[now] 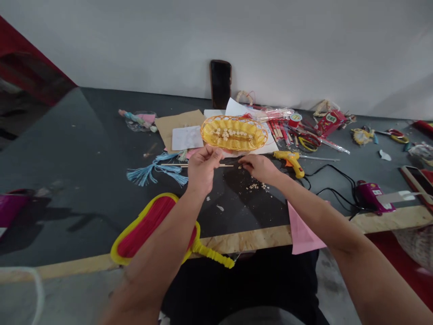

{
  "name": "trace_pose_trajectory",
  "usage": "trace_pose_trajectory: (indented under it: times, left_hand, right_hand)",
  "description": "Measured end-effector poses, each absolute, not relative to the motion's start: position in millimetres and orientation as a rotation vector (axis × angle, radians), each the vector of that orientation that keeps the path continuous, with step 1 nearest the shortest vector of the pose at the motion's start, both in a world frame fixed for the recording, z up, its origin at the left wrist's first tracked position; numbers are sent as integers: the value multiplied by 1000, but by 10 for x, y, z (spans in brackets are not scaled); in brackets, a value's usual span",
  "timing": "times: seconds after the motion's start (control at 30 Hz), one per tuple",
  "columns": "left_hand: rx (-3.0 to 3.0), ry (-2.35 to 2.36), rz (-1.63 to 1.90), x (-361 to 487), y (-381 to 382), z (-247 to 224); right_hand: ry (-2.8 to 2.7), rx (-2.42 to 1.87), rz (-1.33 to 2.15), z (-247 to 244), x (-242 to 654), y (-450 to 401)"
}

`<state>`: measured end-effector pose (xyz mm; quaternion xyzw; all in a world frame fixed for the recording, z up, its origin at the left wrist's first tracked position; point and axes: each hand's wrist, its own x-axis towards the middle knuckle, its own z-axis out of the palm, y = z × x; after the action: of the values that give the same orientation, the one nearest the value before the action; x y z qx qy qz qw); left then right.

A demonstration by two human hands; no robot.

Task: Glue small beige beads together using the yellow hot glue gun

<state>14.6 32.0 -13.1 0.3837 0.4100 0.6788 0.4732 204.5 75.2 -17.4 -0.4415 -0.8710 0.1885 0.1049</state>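
Observation:
My left hand [203,169] is closed around thin pale sticks [226,165], which stick out on both sides of it above the dark table. To its right my right hand [259,168] has its fingers pinched near the sticks' right end; what they hold, if anything, is too small to tell. Just beyond both hands a yellow woven basket [233,133] holds several small pale pieces. More pale bits [257,186] lie scattered on the table below my right hand. Blue tassels [149,172] lie left of my left hand.
A yellow glue gun [289,161] with a black cable lies at right, near scissors [308,142]. A phone [221,83] leans on the wall. A red and yellow fan-shaped piece [149,223] and pink sheet [304,229] lie by the wooden front edge [253,238].

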Motion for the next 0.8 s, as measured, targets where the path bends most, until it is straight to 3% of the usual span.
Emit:
trace_pose_trajectory:
  times: [0.27, 0.53, 0.8]
  left_hand:
    - [1236, 1154, 1646, 152, 250, -90]
    - [1780, 1242, 1142, 261, 140, -48]
    - [2382, 1202, 559, 417, 46, -225]
  right_hand:
    - [-2443, -1300, 540, 83, 2346, 615]
    - [-2263, -1324, 418, 145, 2950, 278]
    - [-2073, -1176, 348, -122, 2834, 281]
